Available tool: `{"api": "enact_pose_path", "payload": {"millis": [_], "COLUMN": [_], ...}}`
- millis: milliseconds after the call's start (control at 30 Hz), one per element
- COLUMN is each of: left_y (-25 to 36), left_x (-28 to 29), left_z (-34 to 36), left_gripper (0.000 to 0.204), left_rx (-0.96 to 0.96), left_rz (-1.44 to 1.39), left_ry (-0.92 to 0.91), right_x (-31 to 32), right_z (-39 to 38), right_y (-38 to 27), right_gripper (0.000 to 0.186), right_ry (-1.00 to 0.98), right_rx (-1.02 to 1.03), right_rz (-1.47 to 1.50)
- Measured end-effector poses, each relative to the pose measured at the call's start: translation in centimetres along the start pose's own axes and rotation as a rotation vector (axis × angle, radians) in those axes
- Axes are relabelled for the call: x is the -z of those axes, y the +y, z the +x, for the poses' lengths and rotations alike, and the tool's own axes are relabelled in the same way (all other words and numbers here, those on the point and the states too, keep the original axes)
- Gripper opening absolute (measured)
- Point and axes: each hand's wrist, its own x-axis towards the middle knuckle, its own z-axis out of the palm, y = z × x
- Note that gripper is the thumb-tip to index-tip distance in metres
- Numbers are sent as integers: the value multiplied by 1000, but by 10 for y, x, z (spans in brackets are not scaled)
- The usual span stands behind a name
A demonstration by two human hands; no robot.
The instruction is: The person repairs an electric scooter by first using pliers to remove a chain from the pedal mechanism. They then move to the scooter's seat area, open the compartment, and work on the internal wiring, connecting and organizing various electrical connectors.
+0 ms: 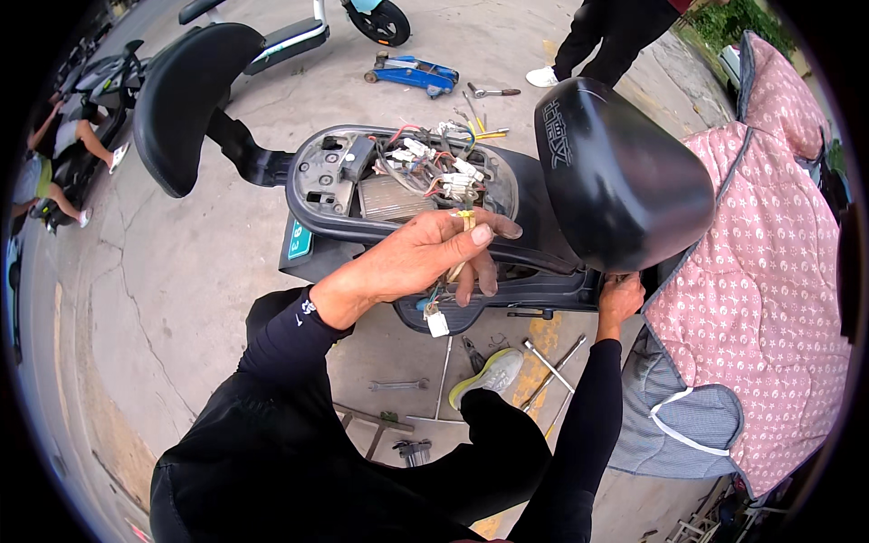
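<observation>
I see a bunch of wires (450, 271) pinched in my left hand (425, 258), with a small white tag (438, 323) hanging under it. Just past that hand is the open scooter box (398, 181) full of more wires. My right hand (619, 299) grips the scooter's edge under the black seat (615, 176). A pink cover (760, 299) lies right of it. Tools (552, 362) lie on the ground below.

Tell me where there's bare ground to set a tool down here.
Bare cracked concrete lies left of the black scooter body, and more between it and the blue floor jack. Crowded: the wire-filled compartment, and the ground by the grey-green shoe with its metal wrenches.
</observation>
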Motion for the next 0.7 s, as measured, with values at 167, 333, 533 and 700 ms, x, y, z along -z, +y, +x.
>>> {"api": "enact_pose_path", "payload": {"millis": [167, 333, 533, 700], "left_y": [-7, 5, 20, 12], "left_x": [6, 18, -4, 10], "left_z": [0, -21, -37, -45], "left_gripper": [59, 40, 35, 32], "left_rx": [-65, -376, -483, -438], "left_rz": [-107, 614, 1027, 808], "left_ry": [6, 137, 351, 438], "right_x": [32, 98, 218, 222], "right_z": [-2, -88, -167, -148], "right_y": [17, -58, -153, -242], "right_gripper": [48, 54, 56, 61], "right_ry": [-16, -442, -590, -413], "right_rx": [-63, -353, 269, 222], "right_rz": [415, 1360, 1348, 1618]}}
